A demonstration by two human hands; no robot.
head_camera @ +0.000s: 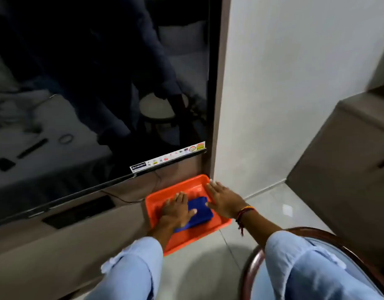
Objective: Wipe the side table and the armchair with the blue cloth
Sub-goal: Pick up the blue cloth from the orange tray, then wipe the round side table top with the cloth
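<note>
A folded blue cloth (200, 212) lies in an orange tray (158, 205) on the tiled floor, against the base of a TV unit. My left hand (176, 210) rests flat on the cloth's left part, fingers spread, thumb across the fabric. My right hand (222, 198) hovers palm down over the tray's right side, fingers apart, thumb at the cloth's right edge. A curved dark wooden frame (250, 271), probably the armchair or the side table, shows at the bottom right, partly hidden by my right sleeve.
A large dark TV screen (89, 94) fills the upper left above a low brown unit (63, 241). A white wall (295, 83) stands behind the tray. A brown cabinet (347, 161) sits at the right. Grey floor tiles (269, 204) lie between them.
</note>
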